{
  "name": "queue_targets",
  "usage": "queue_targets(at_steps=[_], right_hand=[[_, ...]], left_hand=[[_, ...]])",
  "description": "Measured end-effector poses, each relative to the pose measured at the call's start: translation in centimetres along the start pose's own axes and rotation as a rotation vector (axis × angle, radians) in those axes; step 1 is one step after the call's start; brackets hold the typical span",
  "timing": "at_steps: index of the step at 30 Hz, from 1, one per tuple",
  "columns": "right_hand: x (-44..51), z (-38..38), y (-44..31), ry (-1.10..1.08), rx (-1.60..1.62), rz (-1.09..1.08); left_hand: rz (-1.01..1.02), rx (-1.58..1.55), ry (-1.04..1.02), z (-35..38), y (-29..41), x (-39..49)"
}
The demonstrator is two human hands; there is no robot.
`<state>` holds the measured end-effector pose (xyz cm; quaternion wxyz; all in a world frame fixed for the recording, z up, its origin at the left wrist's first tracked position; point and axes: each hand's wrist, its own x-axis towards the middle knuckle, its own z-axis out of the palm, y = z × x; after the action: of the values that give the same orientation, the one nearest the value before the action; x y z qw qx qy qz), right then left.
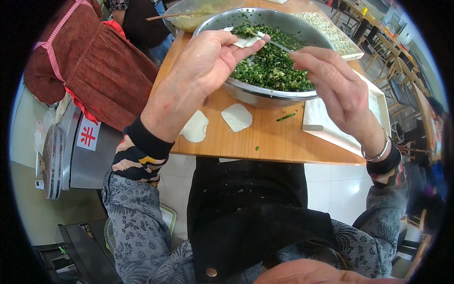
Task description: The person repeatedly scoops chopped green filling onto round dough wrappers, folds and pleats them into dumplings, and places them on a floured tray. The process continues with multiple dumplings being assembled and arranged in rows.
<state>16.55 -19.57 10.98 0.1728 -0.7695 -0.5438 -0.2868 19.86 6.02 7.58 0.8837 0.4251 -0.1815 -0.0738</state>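
Observation:
My left hand (212, 58) holds a dough wrapper (246, 42) over the near left part of a large steel bowl (273, 97). Chopped green filling (245, 32) lies on the wrapper. In my right hand (335, 76) is the handle of a thin metal utensil (278, 45), its tip at the filling; its exact kind is hidden. Much more chopped green filling (276, 71) is in the bowl. Two more dough wrappers, one whole in view (237, 117) and one partly behind my left wrist (195, 127), lie on the wooden table (227, 143).
A floured white tray (377, 103) stands right of the bowl. Behind it, another tray holds rows of dumplings (324, 30). A clear bowl (177, 25) with yellowish food and chopsticks (173, 16) is at the back left. A person in a red-brown garment (103, 67) stands at left.

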Motion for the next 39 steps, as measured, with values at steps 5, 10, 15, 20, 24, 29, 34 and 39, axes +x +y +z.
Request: queue_targets(at_steps=[5,10,15,20,24,29,34,39], right_hand=[[1.0,-0.8,1.9,0.203,0.309,0.195],[2.4,2.9,7.0,0.102,0.702,0.668],[2.8,5.3,6.6,-0.136,0.879,0.847],[1.8,4.8,7.9,-0.064,1.06,0.945],[1.0,3.8,9.7,0.007,1.199,0.978],[1.6,1.5,8.6,0.196,1.158,0.9],[1.9,-0.4,7.0,0.285,1.113,0.775],[0.4,0.7,1.5,0.281,0.63,0.404]], left_hand=[[0.054,-0.008,0.095,1.0,0.5,-1.4],[0.088,0.008,0.111,0.1,1.4,-2.9],[0.07,0.019,0.092,-1.7,3.0,-4.6],[0.022,0.05,0.144,-2.4,4.3,-6.1],[0.003,0.105,0.134,-2.4,4.3,-6.1],[-0.014,0.169,0.087,-2.2,3.5,-5.2],[0.021,0.082,0.057,-0.2,2.1,-2.8],[0.097,-0.011,0.06,1.1,1.1,-1.4]])
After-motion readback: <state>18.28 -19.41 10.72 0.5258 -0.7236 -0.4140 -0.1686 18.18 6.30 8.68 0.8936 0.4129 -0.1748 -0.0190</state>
